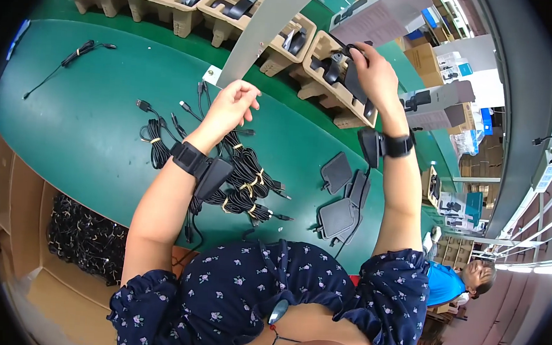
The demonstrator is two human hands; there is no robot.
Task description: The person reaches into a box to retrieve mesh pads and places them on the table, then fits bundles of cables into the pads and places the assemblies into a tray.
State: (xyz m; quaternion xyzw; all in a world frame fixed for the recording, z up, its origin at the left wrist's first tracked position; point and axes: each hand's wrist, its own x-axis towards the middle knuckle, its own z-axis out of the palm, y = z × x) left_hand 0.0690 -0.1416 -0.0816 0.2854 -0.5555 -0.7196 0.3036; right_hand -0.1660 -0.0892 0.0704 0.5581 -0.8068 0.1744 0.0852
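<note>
Tan pulp packing trays [166, 1] along conveyor; brown cartons [425, 61] right.

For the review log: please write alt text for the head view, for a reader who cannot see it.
Seen from above, a person's right hand presses a black part into a cardboard tray on a green table, while the left hand hovers open above bundled black cables. Flat black pads lie nearby.

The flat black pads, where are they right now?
In the head view the flat black pads lie on the green table, right of the bundled cables and below the right hand.
</note>
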